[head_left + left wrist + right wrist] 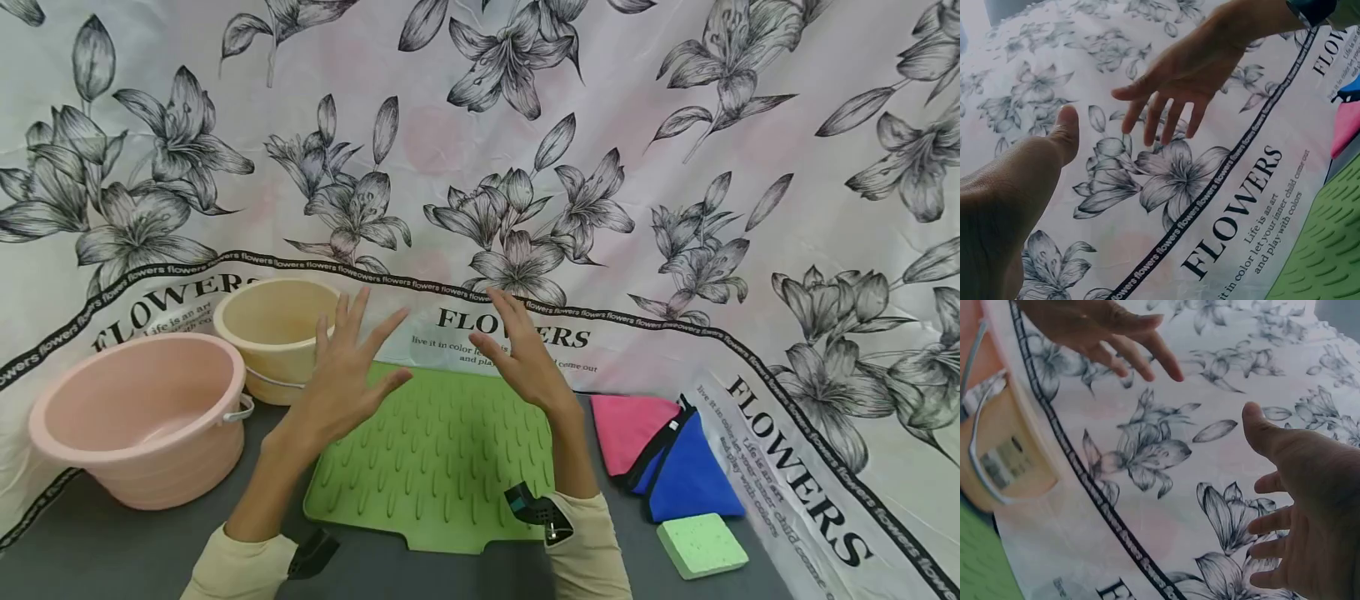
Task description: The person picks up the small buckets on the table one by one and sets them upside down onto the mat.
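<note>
Below the fingers point(384, 335) lies a green mat point(435, 467); left of them stand a pink bucket point(165, 475) and cream bucket point(277, 360). Left hand point(337, 383) and right hand point(534, 371) have fingers outstretched, a green sponge point(703, 546) rightward.

The floral sheet point(427, 200) reads "FLOWERS", "Life is an art", "and play with colors"; its black border point(420, 285), "flowers".

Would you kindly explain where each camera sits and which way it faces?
Head: head-worn, facing forward and down over the green mat; left hand, right hand and sleeves show.
Left wrist: on that wrist, facing the flowered cloth; both hands show.
Right wrist: on that wrist, facing the cloth and yellow bucket; both hands show.
Both wrist views share the mat.
</note>
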A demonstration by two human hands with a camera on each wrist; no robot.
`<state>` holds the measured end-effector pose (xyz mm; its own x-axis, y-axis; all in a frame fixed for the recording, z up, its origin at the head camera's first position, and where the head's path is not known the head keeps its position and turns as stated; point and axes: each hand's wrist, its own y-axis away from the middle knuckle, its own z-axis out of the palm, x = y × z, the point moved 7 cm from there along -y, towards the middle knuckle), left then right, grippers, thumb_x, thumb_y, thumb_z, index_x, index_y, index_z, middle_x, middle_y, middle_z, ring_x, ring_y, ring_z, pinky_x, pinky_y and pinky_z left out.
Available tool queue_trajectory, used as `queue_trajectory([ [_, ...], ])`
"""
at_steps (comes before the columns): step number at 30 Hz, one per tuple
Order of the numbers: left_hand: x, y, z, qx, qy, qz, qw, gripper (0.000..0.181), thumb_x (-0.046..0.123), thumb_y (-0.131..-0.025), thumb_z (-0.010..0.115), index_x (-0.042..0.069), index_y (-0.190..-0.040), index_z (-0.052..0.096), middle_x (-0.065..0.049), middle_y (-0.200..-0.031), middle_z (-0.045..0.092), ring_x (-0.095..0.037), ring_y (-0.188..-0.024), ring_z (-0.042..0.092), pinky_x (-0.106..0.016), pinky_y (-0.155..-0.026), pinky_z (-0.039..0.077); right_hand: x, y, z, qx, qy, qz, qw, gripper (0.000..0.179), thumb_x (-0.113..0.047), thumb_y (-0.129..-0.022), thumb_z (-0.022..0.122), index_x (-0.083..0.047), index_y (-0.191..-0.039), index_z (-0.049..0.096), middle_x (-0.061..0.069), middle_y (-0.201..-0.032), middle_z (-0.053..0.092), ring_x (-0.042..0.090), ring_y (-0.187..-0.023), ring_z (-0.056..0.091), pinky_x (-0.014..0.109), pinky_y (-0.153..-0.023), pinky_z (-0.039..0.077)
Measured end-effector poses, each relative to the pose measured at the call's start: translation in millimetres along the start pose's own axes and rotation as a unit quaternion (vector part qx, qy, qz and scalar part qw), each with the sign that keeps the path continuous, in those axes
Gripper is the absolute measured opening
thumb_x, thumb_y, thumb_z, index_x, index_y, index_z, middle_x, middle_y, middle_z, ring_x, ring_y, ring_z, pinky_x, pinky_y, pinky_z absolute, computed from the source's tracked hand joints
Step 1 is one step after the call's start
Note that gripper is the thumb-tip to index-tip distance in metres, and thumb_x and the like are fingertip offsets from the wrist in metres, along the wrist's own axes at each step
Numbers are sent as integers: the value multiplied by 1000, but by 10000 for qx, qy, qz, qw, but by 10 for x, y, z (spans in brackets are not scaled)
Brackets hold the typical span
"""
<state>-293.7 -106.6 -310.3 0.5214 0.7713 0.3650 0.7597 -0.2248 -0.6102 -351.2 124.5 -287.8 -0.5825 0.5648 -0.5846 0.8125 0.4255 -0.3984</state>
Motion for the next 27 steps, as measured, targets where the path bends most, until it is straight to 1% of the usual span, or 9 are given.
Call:
queue_trajectory([
  [3,-18,29,-81,238,32,70,9997,90,85,-94,22,29,-164,33,-25,-175,7,-57,-160,4,-80,-125,3,-51,-35,80,65,-350,-311,9989,73,-56,-107,50,-28,-168,20,6,-177,18,33,-165,16,67,-130,22],
  [7,-55,56,-228,548,222,139,9982,86,81,-97,28,27,-163,36,-23,-176,8,-55,-161,5,-76,-128,2,-116,-97,176,111,-751,-626,9952,77,-63,-106,46,-23,-168,25,5,-175,24,30,-164,21,64,-130,26],
  [10,-100,95,-361,764,431,55,9961,81,76,-100,34,26,-163,37,-18,-177,8,-51,-162,5,-72,-130,1,-155,-146,230,144,-1080,-778,9910,83,-71,-102,44,-20,-167,28,8,-173,27,31,-162,24,61,-130,28],
  [13,-166,169,-481,1069,635,-197,9920,72,67,-104,42,26,-162,38,-15,-177,11,-50,-162,9,-76,-128,9,-180,-182,272,266,-1434,-877,9854,85,-72,-101,44,-19,-165,31,10,-171,31,33,-160,30,58,-130,31],
  [16,-249,268,-561,1414,808,-474,9855,61,48,-107,54,23,-161,40,-17,-175,17,-51,-160,16,-81,-121,21,-163,-183,348,469,-1931,-869,9762,74,-61,-106,45,-16,-164,33,12,-168,37,37,-157,36,59,-127,36],
  [18,-308,329,-592,1572,865,-642,9817,57,34,-107,59,20,-160,41,-19,-174,21,-52,-158,23,-83,-116,28,-143,-175,438,559,-2316,-821,9677,62,-47,-111,46,-13,-162,36,14,-165,41,39,-154,40,60,-124,40],
  [21,-398,421,-663,1786,819,-954,9759,57,22,-106,63,18,-159,42,-19,-172,26,-56,-152,33,-84,-110,35,-160,-189,645,503,-2724,-809,9575,52,-27,-114,46,-7,-160,37,19,-160,45,42,-149,45,60,-118,47],
  [25,-498,519,-809,2045,699,-1224,9687,58,21,-104,65,18,-158,44,-18,-170,29,-56,-150,36,-82,-112,35,-326,-257,943,202,-2716,-1008,9569,51,-21,-112,49,-8,-160,37,20,-158,47,40,-145,51,52,-118,50],
  [27,-537,553,-877,2145,565,-1188,9678,60,18,-102,68,16,-157,46,-21,-168,31,-54,-151,34,-79,-116,33,-445,-269,1069,80,-2554,-1194,9594,53,-23,-111,52,-10,-160,37,19,-157,49,39,-144,53,49,-117,51],
])
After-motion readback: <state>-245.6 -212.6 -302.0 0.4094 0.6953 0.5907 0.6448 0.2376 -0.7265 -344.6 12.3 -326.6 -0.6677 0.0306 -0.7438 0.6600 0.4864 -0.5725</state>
